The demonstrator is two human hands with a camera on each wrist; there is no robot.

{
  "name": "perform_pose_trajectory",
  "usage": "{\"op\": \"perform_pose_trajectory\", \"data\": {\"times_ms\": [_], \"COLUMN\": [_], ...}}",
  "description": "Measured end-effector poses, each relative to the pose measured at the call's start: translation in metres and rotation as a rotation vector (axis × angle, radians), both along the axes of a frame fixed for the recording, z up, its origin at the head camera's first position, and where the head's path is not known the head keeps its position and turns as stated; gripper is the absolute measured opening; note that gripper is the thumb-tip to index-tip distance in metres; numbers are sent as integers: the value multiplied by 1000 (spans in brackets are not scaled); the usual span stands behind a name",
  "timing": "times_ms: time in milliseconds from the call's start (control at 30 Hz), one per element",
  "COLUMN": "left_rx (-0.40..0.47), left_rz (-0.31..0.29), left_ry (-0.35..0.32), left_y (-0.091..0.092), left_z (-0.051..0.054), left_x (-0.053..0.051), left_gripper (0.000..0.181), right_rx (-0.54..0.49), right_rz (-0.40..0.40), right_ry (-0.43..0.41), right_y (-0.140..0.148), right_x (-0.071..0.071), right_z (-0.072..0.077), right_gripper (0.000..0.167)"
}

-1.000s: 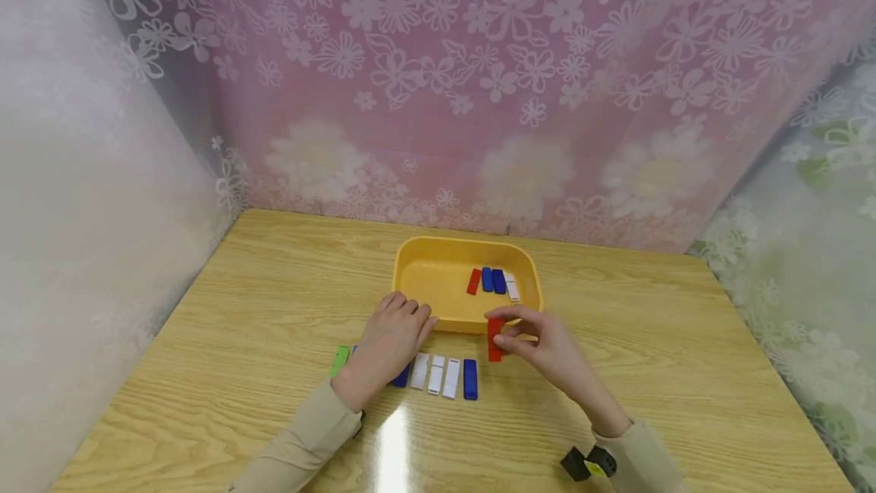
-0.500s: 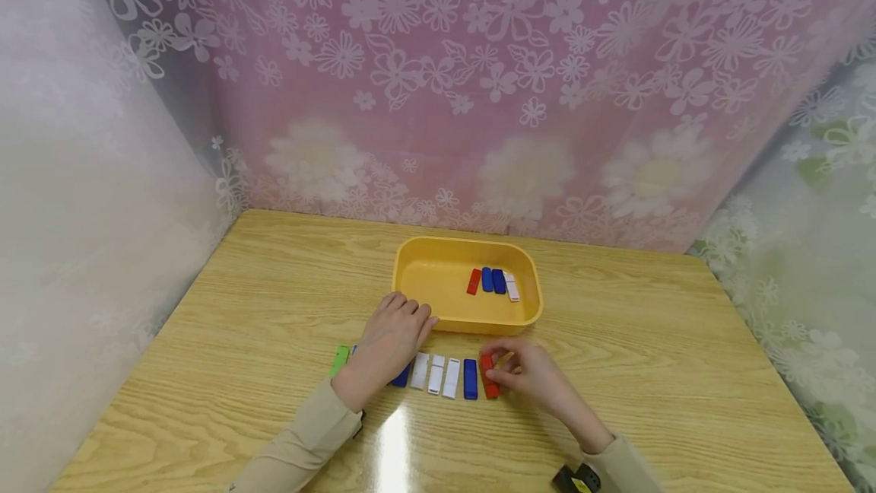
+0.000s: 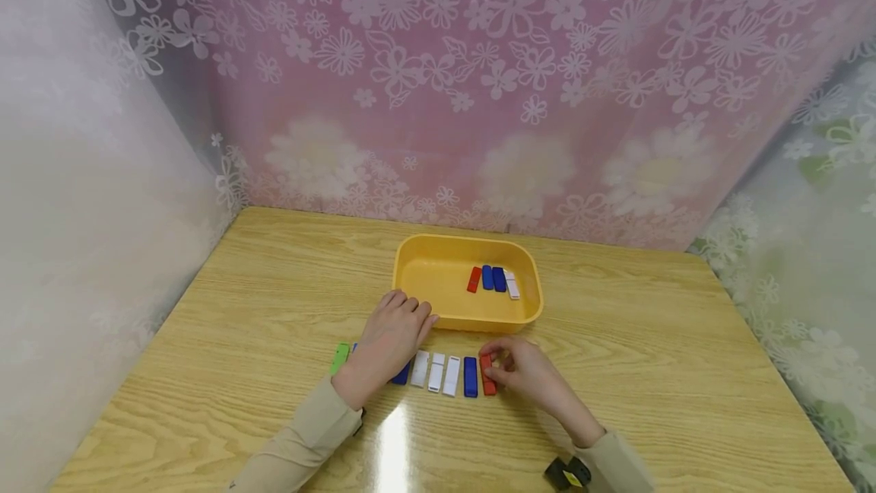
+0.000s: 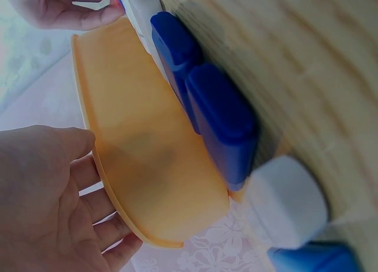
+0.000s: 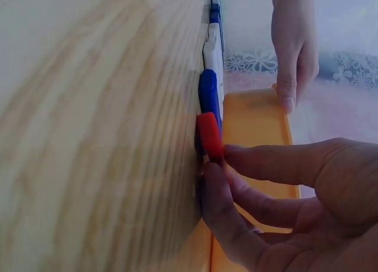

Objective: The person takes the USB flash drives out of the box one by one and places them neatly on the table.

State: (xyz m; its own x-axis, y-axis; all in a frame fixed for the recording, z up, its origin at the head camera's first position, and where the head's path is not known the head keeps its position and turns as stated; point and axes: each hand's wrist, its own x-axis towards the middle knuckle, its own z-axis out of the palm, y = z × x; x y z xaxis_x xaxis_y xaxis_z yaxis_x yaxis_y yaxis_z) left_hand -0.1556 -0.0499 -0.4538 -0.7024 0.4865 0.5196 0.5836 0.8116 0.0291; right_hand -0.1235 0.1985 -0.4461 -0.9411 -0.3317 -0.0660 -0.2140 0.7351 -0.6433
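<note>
- With my right hand (image 3: 523, 371) I pinched a red stick (image 3: 487, 375) between thumb and fingers, the other fingers bent in behind.
- That red stick was at the end of a row nearest the tabletop's (image 3: 684, 341) right edge, between the tray (image 3: 489, 324) and the near edge; whether it lay fully flat I could not tell.
- My left hand (image 3: 390, 333) held the tray's near rim by its left corner, thumb on the outer side and fingers bent over.
- Just beside the red stick, toward the left edge, lay a navy stick (image 3: 470, 377), apart from it, then three white sticks (image 3: 436, 373) side by side.
- Two more navy sticks (image 4: 227, 115), a white one (image 4: 284, 201) and a blue one (image 4: 319, 259) followed, mostly hidden under my left wrist from above.
- A green stick (image 3: 340, 357) closed the row at the left-edge end.
- The tray stood nearer the tabletop's far edge; near its right wall lay a second red stick (image 3: 474, 280), a light-blue one (image 3: 487, 278), a dark-blue one (image 3: 499, 280) and a pale one (image 3: 512, 287).
- Beyond the far edge hung a flowered pink curtain (image 3: 424, 82).
</note>
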Motion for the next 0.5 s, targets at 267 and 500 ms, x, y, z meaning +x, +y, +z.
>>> {"op": "perform_pose_trajectory", "data": {"times_ms": [267, 500], "left_rx": [-1, 1], "left_rz": [3, 3], "left_ry": [-16, -24], "left_y": [0, 0], "left_z": [0, 0], "left_x": [0, 1], "left_gripper": [24, 25], "right_rx": [63, -7], "right_rz": [-23, -62], "right_ry": [19, 90], "right_y": [-4, -1], "right_x": [3, 2], "right_z": [2, 8], "right_gripper": [16, 6]}}
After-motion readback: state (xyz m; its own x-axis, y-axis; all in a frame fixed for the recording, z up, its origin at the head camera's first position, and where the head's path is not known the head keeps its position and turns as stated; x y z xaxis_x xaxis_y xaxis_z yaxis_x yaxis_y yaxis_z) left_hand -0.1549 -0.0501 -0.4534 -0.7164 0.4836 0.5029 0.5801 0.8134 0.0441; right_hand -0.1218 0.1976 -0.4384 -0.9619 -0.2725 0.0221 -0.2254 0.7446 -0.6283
